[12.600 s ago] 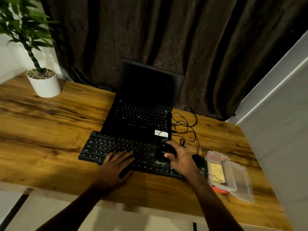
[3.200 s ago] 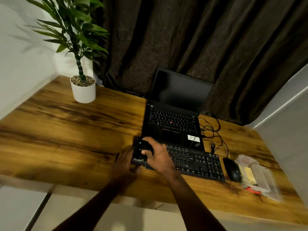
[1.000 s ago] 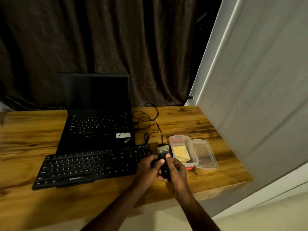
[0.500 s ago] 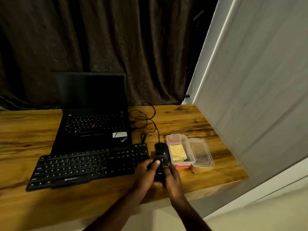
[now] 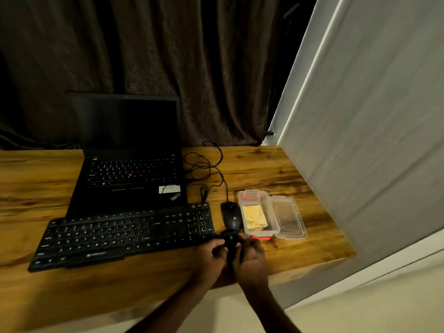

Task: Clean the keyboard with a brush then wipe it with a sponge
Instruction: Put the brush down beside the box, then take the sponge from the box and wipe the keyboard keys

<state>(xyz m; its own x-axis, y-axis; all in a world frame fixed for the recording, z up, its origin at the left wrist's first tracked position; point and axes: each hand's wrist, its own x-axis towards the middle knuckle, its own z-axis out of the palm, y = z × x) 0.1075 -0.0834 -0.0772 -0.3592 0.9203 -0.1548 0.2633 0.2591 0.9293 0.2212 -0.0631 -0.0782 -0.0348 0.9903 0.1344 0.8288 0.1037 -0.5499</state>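
Observation:
A black external keyboard (image 5: 125, 234) lies on the wooden desk (image 5: 264, 174) in front of a laptop. Both my hands meet just right of its near right corner, around a small black brush (image 5: 231, 243). My left hand (image 5: 212, 257) grips the brush from the left and my right hand (image 5: 249, 259) from the right. The bristles are not visible; the brush looks closed up. A yellow sponge (image 5: 254, 217) sits in a clear plastic box (image 5: 274, 219) to the right of the hands.
A black mouse (image 5: 231, 216) rests between the keyboard and the box, its cable looping back toward the open black laptop (image 5: 129, 169). The box's clear lid (image 5: 289, 218) lies open to its right. A grey wall (image 5: 372, 116) bounds the desk's right side.
A second ago the brush stood with pale bristles showing near the box. Now both hands have drawn it closer to the desk's front edge and the bristles no longer show.

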